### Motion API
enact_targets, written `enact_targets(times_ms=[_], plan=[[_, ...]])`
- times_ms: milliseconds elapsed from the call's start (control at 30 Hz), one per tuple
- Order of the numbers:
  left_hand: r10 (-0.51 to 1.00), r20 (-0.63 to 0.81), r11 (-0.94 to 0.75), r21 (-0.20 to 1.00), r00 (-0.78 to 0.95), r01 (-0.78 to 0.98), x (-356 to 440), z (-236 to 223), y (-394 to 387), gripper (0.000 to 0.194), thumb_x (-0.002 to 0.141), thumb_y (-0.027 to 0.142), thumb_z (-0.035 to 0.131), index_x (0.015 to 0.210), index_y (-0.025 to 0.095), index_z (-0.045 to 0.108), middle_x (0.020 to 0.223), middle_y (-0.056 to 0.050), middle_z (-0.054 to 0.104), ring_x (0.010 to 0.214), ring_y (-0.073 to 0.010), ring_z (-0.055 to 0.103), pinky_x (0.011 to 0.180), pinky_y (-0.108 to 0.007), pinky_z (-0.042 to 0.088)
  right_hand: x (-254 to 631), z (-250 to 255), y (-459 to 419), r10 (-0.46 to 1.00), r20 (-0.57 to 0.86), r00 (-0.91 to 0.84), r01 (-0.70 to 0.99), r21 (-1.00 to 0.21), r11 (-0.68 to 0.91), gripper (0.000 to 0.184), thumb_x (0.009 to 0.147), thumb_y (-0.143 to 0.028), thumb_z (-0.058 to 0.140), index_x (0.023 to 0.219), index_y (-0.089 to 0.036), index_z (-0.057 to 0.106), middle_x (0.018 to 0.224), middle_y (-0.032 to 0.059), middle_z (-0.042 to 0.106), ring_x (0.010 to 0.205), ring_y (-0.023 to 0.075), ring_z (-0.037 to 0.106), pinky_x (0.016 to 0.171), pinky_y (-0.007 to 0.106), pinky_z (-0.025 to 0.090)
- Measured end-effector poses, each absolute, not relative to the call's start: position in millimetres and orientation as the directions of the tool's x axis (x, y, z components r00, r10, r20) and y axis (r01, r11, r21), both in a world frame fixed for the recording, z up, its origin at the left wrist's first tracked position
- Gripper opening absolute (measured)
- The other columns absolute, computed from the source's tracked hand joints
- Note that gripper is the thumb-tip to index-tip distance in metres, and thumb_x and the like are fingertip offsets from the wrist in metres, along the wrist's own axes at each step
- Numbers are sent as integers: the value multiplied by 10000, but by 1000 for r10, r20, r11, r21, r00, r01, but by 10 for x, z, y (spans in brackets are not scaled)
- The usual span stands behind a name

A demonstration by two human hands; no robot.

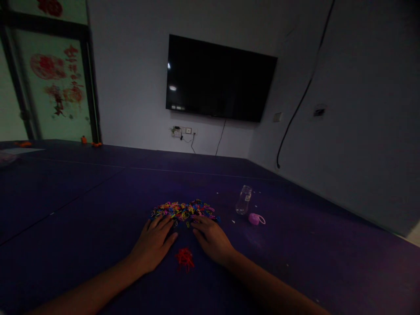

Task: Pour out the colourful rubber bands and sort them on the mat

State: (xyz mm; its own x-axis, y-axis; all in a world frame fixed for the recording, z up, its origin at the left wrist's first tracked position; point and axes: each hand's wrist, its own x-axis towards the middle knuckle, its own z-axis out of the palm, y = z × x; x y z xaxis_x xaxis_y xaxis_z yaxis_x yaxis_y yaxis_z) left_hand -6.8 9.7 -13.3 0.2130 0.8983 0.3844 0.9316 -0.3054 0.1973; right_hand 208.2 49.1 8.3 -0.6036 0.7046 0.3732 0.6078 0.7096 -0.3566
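Note:
A wide pile of small multicoloured plastic clips (183,211), looking like safety-pin-shaped stitch markers, lies on the dark blue-purple surface. My left hand (153,243) rests at the pile's near left edge, fingers stretched out with the tips on the clips. At the near right edge lies my right hand (211,238), its fingers extended and touching the clips. Between my wrists, closer to me, sits a smaller heap of red clips (185,258). Neither hand is seen gripping a clip.
To the right stands a clear bottle (243,201) without its lid; a pink lid (256,219) with a loop lies beside it. White scraps (233,221) dot the surface. A television (219,78) hangs on the back wall. Orange objects (84,140) sit near the glass door (55,87).

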Motion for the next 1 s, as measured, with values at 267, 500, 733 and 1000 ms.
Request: enact_targets(times_ms=[267, 500, 733, 1000], plan=[[895, 384, -313, 181, 226, 932, -76, -138, 94, 476, 919, 478, 363, 1259, 200, 547, 1363, -116, 488, 1280, -321, 381, 1019, -578, 293, 2087, 51, 516, 702, 374, -605, 611, -346, 712, 324, 917, -240, 413, 1151, -206, 634, 1290, 80, 555, 1206, 211, 490, 1018, 371, 380], [903, 366, -301, 165, 225, 939, -66, -128, 97, 481, 915, 454, 366, 1259, 169, 545, 1342, -130, 502, 1276, -326, 387, 1031, -573, 292, 2089, 63, 509, 700, 370, -611, 616, -333, 714, 330, 922, -249, 404, 1153, -198, 633, 1289, 80, 557, 1197, 212, 498, 1020, 378, 379], [922, 324, -276, 170, 211, 946, -56, -112, 91, 523, 906, 489, 361, 1296, 175, 512, 1421, -152, 404, 1311, -352, 336, 1019, -596, 292, 2091, 61, 515, 697, 372, -613, 615, -328, 717, 332, 916, -243, 409, 1154, -190, 634, 1298, 84, 550, 1203, 215, 493, 1017, 372, 384], [951, 235, -245, 176, 201, 953, -58, -106, 103, 600, 912, 530, 307, 1344, 139, 453, 1453, -151, 355, 1349, -341, 268, 1052, -595, 234, 2086, 51, 517, 708, 357, -609, 624, -335, 706, 330, 915, -245, 412, 1148, -190, 639, 1295, 86, 552, 1202, 221, 493, 1001, 374, 396]])
